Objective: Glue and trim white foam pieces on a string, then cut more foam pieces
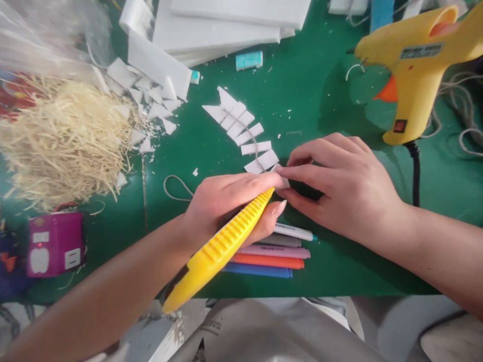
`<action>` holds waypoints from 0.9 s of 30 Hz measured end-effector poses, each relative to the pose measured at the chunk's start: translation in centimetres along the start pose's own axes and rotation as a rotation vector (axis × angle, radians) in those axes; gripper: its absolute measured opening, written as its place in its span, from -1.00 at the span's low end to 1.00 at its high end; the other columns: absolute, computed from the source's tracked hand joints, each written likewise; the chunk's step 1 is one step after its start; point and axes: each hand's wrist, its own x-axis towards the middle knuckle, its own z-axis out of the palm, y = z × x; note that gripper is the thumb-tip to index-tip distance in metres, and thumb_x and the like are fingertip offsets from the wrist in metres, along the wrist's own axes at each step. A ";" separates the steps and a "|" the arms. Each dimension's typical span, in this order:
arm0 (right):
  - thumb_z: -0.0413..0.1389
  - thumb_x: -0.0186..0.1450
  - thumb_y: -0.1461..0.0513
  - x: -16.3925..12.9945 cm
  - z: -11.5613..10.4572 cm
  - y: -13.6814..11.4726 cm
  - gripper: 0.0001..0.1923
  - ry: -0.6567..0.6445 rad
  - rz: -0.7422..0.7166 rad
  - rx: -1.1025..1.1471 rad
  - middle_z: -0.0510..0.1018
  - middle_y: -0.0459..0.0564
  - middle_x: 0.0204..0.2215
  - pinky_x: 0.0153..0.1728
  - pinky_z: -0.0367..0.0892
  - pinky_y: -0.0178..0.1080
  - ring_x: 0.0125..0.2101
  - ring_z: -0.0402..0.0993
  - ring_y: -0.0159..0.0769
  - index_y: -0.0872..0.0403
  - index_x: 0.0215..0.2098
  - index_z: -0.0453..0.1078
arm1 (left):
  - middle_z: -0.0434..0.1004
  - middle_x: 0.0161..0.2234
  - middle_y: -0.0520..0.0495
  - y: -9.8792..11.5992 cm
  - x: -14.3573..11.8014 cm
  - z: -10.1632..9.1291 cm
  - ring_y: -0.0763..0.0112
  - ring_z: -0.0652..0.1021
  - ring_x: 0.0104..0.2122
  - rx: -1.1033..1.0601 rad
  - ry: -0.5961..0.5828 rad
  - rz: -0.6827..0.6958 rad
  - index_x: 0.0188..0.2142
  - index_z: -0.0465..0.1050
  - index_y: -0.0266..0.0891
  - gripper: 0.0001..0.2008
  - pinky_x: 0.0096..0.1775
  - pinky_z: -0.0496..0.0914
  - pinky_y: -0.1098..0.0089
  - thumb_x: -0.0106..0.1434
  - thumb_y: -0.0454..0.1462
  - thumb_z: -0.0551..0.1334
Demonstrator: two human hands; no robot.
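My left hand (222, 201) is closed around a yellow utility knife (215, 256) with a ribbed grip, its fingertips reaching the small white piece. The knife's blade does not show. Thumb and index finger of my right hand (343, 186) pinch a small white foam piece (284, 185) right beside the left fingertips. Beyond the hands, several cut white foam strips (256, 147) lie in a curved row with pointed pieces at the far end. A thin grey cord (247, 131) runs along the top of this row and passes under my left hand.
Several markers (271, 261) lie below the hands. A yellow glue gun (411, 65) stands at right with its black cable. At left are straw shreds (64, 136), foam scraps (156, 98) and a purple box (56, 244). White foam sheets (226, 30) are stacked at the back.
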 end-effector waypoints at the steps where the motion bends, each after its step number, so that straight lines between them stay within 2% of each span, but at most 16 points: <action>1: 0.17 0.43 0.18 0.0 0.0 0.0 -0.82 -0.001 0.003 0.000 0.68 0.00 -0.22 -0.28 0.25 -0.15 -0.23 0.51 -0.20 -0.01 -0.16 0.65 | 0.75 -0.13 -0.02 0.0 0.0 0.0 0.38 0.74 -0.26 -0.004 -0.001 -0.004 -0.06 0.57 -0.15 -0.82 -0.15 0.67 0.45 0.40 -0.30 0.23; 9: 0.17 0.42 0.18 0.0 -0.1 -0.1 -0.81 -0.028 0.012 0.014 0.67 0.01 -0.20 -0.26 0.26 -0.14 -0.20 0.49 -0.18 -0.02 -0.12 0.64 | 0.75 -0.17 0.01 0.0 0.0 0.1 0.38 0.73 -0.27 -0.017 0.005 -0.044 -0.07 0.59 -0.14 -0.79 -0.14 0.65 0.48 0.39 -0.31 0.19; 15: 0.13 0.40 0.24 -0.2 -0.4 0.1 -0.76 -0.046 0.007 0.055 0.67 0.07 -0.15 -0.28 0.32 -0.11 -0.18 0.51 -0.14 0.00 -0.07 0.63 | 0.74 -0.31 0.04 -0.7 -0.6 0.9 0.42 0.68 -0.45 0.030 0.135 -0.007 -0.09 0.61 -0.14 -0.75 -0.26 0.63 0.51 0.39 -0.23 0.16; 20: 0.13 0.37 0.28 -0.2 -0.5 0.3 -0.72 -0.078 0.012 0.116 0.66 0.08 -0.12 -0.27 0.36 -0.10 -0.18 0.50 -0.13 -0.01 -0.05 0.64 | 0.74 -0.30 0.06 -0.5 -0.5 0.9 0.44 0.69 -0.43 0.003 0.126 0.003 -0.10 0.60 -0.14 -0.76 -0.22 0.63 0.53 0.39 -0.23 0.16; 24: 0.12 0.39 0.27 -0.2 -0.5 0.4 -0.73 -0.071 0.003 0.114 0.66 0.10 -0.12 -0.27 0.37 -0.10 -0.19 0.49 -0.13 0.01 -0.06 0.65 | 0.76 -0.22 0.02 0.0 -0.1 0.3 0.45 0.72 -0.33 -0.025 0.052 0.010 -0.08 0.59 -0.22 -0.79 -0.14 0.61 0.58 0.38 -0.28 0.20; 27: 0.12 0.40 0.27 -0.2 -0.5 0.5 -0.73 -0.076 -0.012 0.113 0.66 0.11 -0.11 -0.28 0.37 -0.10 -0.19 0.48 -0.12 0.02 -0.04 0.65 | 0.76 -0.21 0.00 0.1 0.1 0.1 0.41 0.73 -0.30 0.006 0.017 0.015 -0.07 0.58 -0.20 -0.80 -0.13 0.64 0.53 0.38 -0.29 0.21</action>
